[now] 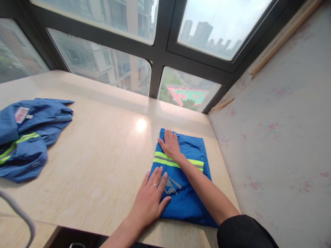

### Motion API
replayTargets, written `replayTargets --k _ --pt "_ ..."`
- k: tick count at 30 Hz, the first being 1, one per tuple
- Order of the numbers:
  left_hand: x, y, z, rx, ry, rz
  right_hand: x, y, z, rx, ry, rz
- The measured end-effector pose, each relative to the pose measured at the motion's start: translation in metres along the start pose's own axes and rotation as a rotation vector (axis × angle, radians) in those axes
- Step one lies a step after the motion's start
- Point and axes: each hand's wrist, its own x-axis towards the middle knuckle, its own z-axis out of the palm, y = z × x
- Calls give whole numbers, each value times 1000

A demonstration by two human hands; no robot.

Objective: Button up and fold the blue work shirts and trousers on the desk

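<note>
A folded blue work jacket (191,193) lies flat on the stone-look sill, with a yellow-green and grey reflective band across it and a grey printed logo. My left hand (152,193), a ring on one finger, rests on its left edge near the logo, fingers stretched out. Farther up, my right hand (171,144) lies flat on the jacket's upper left part, above the band. The right forearm crosses over the cloth and hides some of it. Neither hand grips anything.
Another blue garment (49,117) with a reflective stripe and a label lies crumpled at the left. Dark-framed windows (157,55) stand behind the sill (103,151). A flower-patterned wall (271,144) rises at the right. A grey curved cable or tube (23,213) shows at lower left.
</note>
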Motion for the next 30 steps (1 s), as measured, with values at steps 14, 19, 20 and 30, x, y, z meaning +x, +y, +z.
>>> replayTargets --k 14,19,20,30 --pt "2 0 3 -18 -30 -23 0 -6 -3 -11 29 7" --pt "3 -3 4 -63 -39 -32 1 -6 -4 8 42 -2" --pt "3 -4 5 -67 -44 -34 1 -5 -4 17 50 -7" --pt "33 -16 -18 -90 -116 -61 -9 6 -31 165 61 -12"
